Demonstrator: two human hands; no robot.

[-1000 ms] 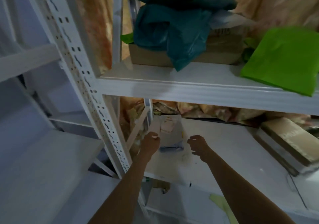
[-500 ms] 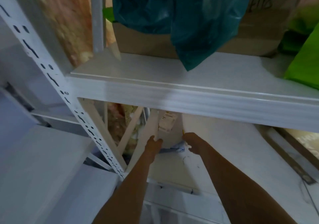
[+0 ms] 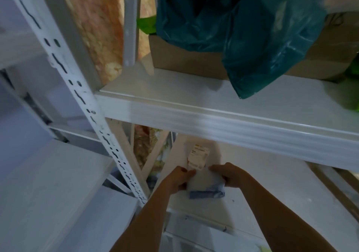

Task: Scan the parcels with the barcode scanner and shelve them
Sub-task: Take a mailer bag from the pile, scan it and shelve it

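Observation:
A white soft parcel (image 3: pixel 204 176) with a printed label (image 3: pixel 198 157) and a blue folded bottom edge lies at the left end of the lower shelf (image 3: pixel 281 189). My left hand (image 3: pixel 179 178) grips the parcel's left edge. My right hand (image 3: pixel 230 174) grips its right edge. Both arms reach in under the upper shelf board (image 3: pixel 213 119). No barcode scanner is in view.
On the upper shelf sit a teal plastic bag (image 3: pixel 242 28), a cardboard box (image 3: pixel 184 63) under it and green parcels (image 3: pixel 351 88) at the right. A perforated white upright (image 3: pixel 81 96) stands left. A flat box edge (image 3: pixel 338 191) lies at the lower right.
The camera has moved closer and lower toward the shelf. Both hands have closed round the white parcel's edges and drawn it slightly toward me.

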